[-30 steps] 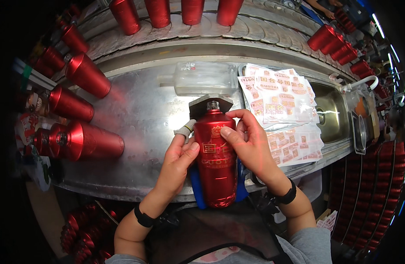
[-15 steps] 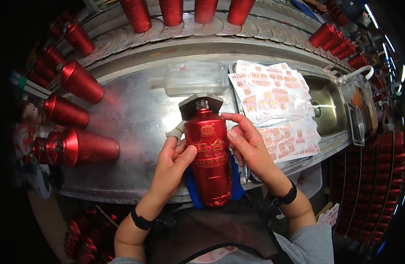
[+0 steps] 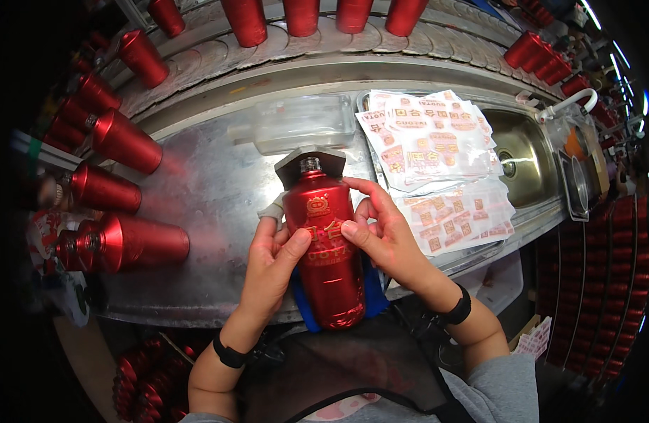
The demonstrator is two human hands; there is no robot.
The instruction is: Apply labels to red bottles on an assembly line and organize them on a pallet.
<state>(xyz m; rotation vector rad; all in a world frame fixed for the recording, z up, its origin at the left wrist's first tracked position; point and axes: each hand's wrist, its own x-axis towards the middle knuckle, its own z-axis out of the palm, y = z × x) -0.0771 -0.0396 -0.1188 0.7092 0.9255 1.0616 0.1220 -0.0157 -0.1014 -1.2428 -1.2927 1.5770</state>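
Note:
A glossy red bottle (image 3: pixel 331 282) with gold lettering and a gold emblem leans back in front of me, its threaded neck against a dark angular metal rest (image 3: pixel 329 161). Blue cloth (image 3: pixel 376 290) lies under its lower part. My left hand (image 3: pixel 272 264) grips the bottle's left side, thumb on the front at the lettering. A pale wrap or cloth (image 3: pixel 274 210) shows by its fingertips. My right hand (image 3: pixel 388 236) holds the other side, its thumb pressed on the lettering and its index finger reaching along the shoulder. The remaining right fingers are curled, partly hidden.
Printed decal sheets (image 3: pixel 437 151) lie on a tray to the right, beside a metal sink (image 3: pixel 525 158) with a white tap (image 3: pixel 575 100). A clear plastic box (image 3: pixel 303 125) stands behind the rest. Several red bottles (image 3: pixel 152 243) line the left; others ride the conveyor (image 3: pixel 367 44) at the back.
My right thumb has moved left from the bottle's edge onto the lettering. The view has shifted slightly, and the bottles on the conveyor appear a little farther right.

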